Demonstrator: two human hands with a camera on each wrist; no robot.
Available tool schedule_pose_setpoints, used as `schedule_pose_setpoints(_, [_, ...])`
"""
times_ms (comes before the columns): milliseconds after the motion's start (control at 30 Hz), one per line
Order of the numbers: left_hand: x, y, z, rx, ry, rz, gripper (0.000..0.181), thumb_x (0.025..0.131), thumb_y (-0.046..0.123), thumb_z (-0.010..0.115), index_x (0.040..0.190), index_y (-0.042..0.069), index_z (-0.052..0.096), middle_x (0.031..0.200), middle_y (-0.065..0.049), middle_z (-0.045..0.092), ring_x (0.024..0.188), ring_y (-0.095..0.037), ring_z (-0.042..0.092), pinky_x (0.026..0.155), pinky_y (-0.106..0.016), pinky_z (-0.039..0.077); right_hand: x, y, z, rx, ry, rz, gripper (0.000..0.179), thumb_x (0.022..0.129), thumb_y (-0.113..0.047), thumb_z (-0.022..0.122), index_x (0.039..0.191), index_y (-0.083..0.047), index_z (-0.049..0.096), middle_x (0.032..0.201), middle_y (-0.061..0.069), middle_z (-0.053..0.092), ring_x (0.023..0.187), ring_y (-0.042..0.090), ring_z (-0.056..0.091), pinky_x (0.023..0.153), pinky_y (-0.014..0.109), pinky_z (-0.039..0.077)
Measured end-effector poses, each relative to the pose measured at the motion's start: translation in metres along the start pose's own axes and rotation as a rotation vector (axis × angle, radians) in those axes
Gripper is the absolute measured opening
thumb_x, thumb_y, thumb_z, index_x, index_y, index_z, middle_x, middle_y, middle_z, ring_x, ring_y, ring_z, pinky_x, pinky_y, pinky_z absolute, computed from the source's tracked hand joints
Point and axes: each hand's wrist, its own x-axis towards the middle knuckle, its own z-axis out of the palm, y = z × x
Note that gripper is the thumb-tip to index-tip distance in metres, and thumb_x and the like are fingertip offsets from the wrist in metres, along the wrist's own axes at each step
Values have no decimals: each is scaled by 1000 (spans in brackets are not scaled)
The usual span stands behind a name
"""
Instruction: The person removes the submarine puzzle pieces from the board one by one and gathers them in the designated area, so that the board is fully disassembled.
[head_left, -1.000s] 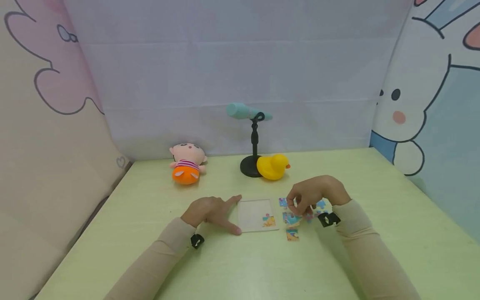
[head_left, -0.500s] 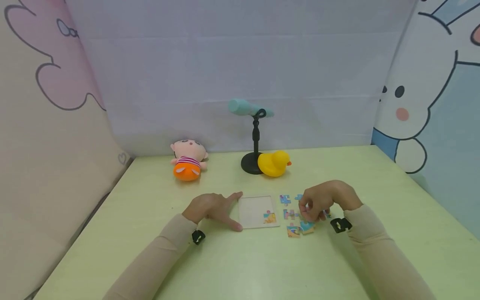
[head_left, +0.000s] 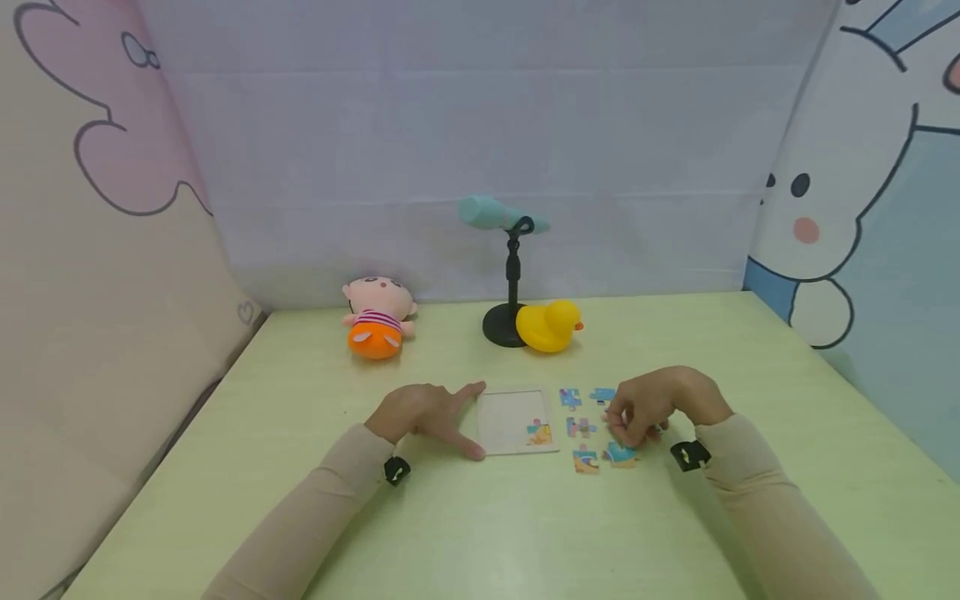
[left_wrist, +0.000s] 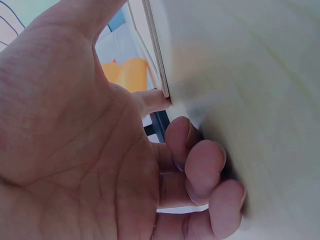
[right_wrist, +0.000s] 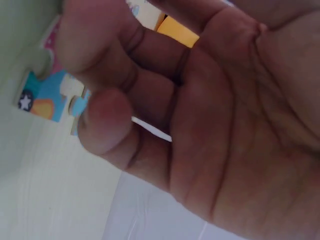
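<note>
A square puzzle tray (head_left: 510,421) lies flat, with one orange and pink piece fitted in its lower right corner. My left hand (head_left: 423,417) holds the tray at its left side, index finger at the far corner and thumb at the near one. In the left wrist view, that index fingertip (left_wrist: 156,100) touches the tray's edge, the other fingers curled on the table. My right hand (head_left: 648,408) bends down over loose puzzle pieces (head_left: 581,427), thumb and index pinching a small piece mostly hidden beneath them. A blue puzzle piece (right_wrist: 47,95) shows beside the fingers in the right wrist view.
A yellow rubber duck (head_left: 547,327) sits against the black base of a stand bearing a turquoise microphone (head_left: 495,214). To the left lies a plush doll (head_left: 377,321) with an orange bottom. A pale wall rises behind the green table (head_left: 480,525).
My right hand has shifted to the right, and the pieces under it are now spread into looser rows. A blue piece has moved rightward. The left hand stays at the tray.
</note>
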Motion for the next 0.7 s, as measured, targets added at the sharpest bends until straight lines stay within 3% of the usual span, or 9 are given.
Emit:
schedule_pose_setpoints(233, [0, -1, 0, 1, -6, -1, 114, 69, 80, 70, 160, 41, 13, 84, -6, 54, 64, -21, 48, 58, -32, 37, 2, -2, -4, -40, 23, 29, 13, 85, -2, 70, 80, -13, 65, 73, -4, 55, 55, 11, 45, 49, 23, 25])
schedule_pose_setpoints(433, [0, -1, 0, -6, 1, 1, 114, 69, 80, 70, 160, 41, 13, 85, -6, 56, 63, -21, 47, 56, -32, 36, 4, -6, -7, -66, 27, 1, 12, 86, -4, 71, 85, -15, 66, 67, -4, 54, 55, 11, 46, 49, 22, 27])
schedule_pose_setpoints(700, [0, -1, -1, -7, -8, 1, 114, 68, 80, 70, 159, 42, 13, 81, -4, 53, 58, -20, 44, 53, -30, 33, 12, -14, -9, -49, 27, -42, 13, 89, -3, 67, 97, -14, 68, 73, -4, 53, 54, 10, 48, 53, 22, 31])
